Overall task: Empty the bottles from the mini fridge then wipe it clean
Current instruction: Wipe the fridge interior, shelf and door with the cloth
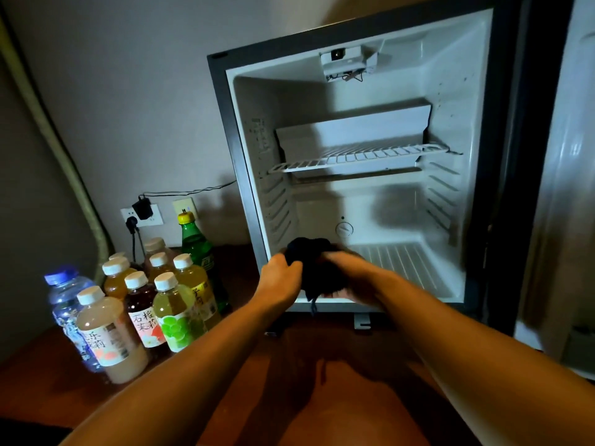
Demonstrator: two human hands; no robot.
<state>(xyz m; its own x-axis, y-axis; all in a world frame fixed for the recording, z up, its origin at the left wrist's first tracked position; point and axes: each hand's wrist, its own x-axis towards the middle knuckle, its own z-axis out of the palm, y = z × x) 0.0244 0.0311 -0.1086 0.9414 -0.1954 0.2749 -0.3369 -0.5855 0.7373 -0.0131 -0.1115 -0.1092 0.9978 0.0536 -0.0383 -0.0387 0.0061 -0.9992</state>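
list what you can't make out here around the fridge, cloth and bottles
- Head view: the dark cloth is bunched between the left hand and right hand, so its shape is hidden.
- The fridge door is cut off by the right edge.
- Back bottles are hidden behind the front ones.

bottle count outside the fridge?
10 visible, all clustered left of the mini fridge: blue-capped water bottle, yellow-capped green bottle, and eight white-capped drink bottles between them. More may hide behind.
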